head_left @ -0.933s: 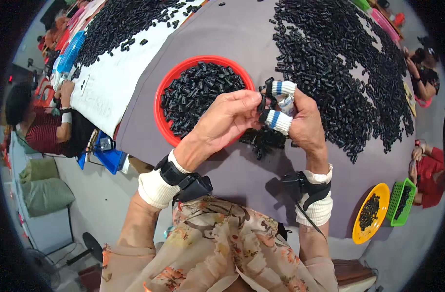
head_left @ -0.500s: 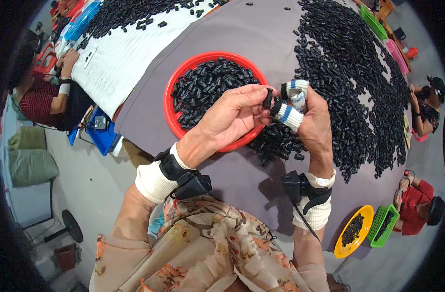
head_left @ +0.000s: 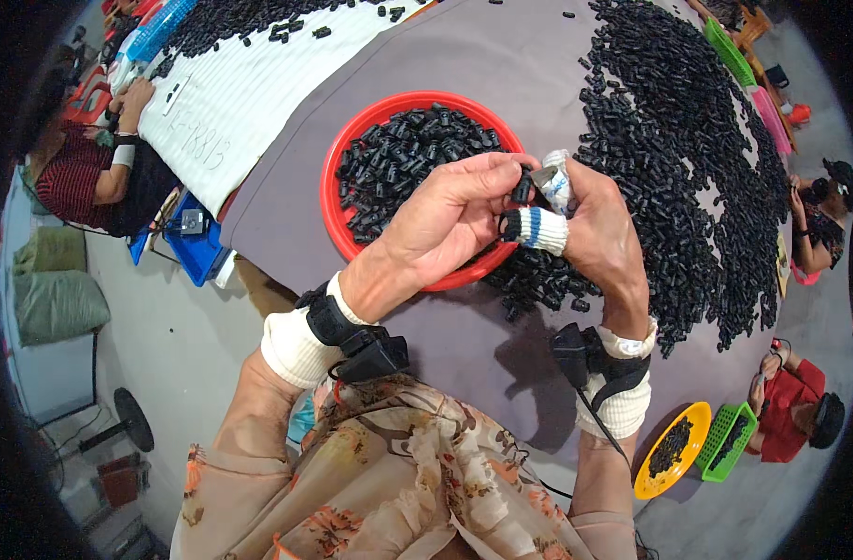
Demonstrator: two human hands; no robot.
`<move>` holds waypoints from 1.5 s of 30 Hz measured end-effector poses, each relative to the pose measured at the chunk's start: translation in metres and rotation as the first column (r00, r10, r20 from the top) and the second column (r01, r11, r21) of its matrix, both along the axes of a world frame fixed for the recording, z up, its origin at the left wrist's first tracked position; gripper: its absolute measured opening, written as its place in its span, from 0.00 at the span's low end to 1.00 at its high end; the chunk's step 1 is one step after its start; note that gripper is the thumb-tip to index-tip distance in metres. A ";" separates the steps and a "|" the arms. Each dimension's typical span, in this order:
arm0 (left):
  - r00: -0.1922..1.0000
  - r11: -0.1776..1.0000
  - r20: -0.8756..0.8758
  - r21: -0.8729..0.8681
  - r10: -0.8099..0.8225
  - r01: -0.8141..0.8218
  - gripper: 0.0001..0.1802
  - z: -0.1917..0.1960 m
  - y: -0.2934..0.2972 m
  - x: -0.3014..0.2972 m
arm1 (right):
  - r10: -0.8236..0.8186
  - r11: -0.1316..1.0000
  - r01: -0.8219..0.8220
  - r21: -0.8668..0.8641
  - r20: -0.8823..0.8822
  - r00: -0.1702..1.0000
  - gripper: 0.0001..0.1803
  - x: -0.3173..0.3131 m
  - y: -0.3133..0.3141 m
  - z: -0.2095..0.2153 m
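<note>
My left hand pinches a small black plastic part between thumb and fingertips, above the right side of a red basin. The basin holds a heap of similar black parts. Close against the pinched part is my right hand, closed around a small tool wrapped in white, with a flat greyish edge. Knitted white, blue and black finger sleeves cover some of its fingers. Its grip partly hides the tool.
A broad pile of black parts spreads over the grey-covered table at right. A yellow dish and a green basket stand near the right edge. Co-workers sit at left and right.
The white-wrapped tool has turned, and its flat edge now shows beside the black part. My right-hand fingers have closed in around it. The whole view has shifted slightly.
</note>
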State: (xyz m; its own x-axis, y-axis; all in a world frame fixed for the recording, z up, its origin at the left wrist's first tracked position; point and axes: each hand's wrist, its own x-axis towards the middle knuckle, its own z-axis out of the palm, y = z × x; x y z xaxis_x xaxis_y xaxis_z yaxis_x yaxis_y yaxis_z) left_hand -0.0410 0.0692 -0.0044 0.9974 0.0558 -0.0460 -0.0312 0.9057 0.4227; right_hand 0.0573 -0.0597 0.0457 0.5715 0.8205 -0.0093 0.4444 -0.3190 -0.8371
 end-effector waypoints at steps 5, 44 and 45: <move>1.000 1.000 0.001 0.024 -0.004 0.004 0.15 -0.002 0.002 0.000 | 0.024 1.000 -0.024 0.017 0.021 0.999 0.21 0.003 0.004 -0.004; 0.997 0.999 -0.052 0.022 0.049 -0.048 0.11 0.010 -0.004 0.003 | 0.045 0.993 -0.046 0.106 0.011 0.999 0.18 0.008 0.002 -0.006; 0.997 0.999 -0.057 0.021 0.049 -0.048 0.11 0.011 -0.004 0.003 | 0.048 0.995 -0.049 0.090 0.019 0.999 0.18 0.009 0.002 -0.007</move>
